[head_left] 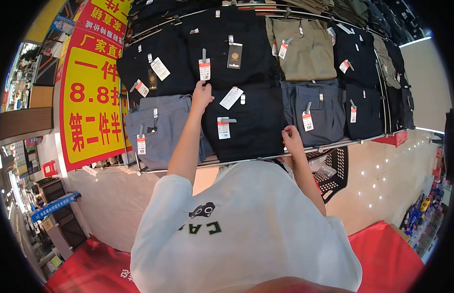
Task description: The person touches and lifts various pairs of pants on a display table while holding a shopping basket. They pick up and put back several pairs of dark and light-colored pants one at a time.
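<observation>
On the display rack [305,149], black trousers [246,122] lie between both hands: left hand [202,95] grips their top edge, right hand [291,138] pinches their lower corner. Two grey pairs flank them.

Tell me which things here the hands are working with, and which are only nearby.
In use:
left hand on black trousers
right hand at the rack rail beside grey trousers

Only nearby:
khaki trousers
yellow sign
black basket

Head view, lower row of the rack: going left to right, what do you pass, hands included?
Yellow sale sign → light grey trousers → left hand → black trousers → right hand → blue-grey trousers → dark trousers.
</observation>
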